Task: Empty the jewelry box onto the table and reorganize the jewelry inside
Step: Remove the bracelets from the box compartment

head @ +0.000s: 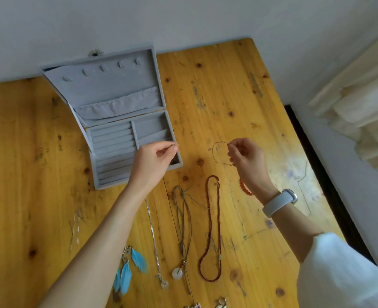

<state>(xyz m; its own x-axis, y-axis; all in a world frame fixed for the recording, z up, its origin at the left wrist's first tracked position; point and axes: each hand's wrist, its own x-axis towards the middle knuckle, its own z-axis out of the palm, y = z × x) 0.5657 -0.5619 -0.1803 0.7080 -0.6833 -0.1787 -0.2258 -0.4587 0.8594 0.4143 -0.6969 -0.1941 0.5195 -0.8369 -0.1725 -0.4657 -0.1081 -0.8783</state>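
Here, a grey jewelry box [125,121] lies open at the back left of a wooden table [250,103], its lid tipped back to show a row of hooks and a gathered pocket, its base split into ring rolls and small compartments. Nearest the person's side of the box, thin silver earrings [77,227] lie on the wood, and farther toward the front edge sit blue feather earrings [128,270]. The left hand [154,158] hovers over the box's near right corner, finger and thumb pinched together; what they hold, if anything, is too small to tell. Below that corner stretch a silver chain [153,238] ending in a pale ring, a grey cord necklace [182,221] with a white disc pendant, and a dark red bead necklace [212,232]. To the right of the box, well apart from it, the right hand [246,156] is raised above the table, fingertips pinching a fine gold bracelet [217,152] that hangs in a loop. A red bead bracelet [243,187] peeks out from behind that wrist, which wears a pale watch [279,202].
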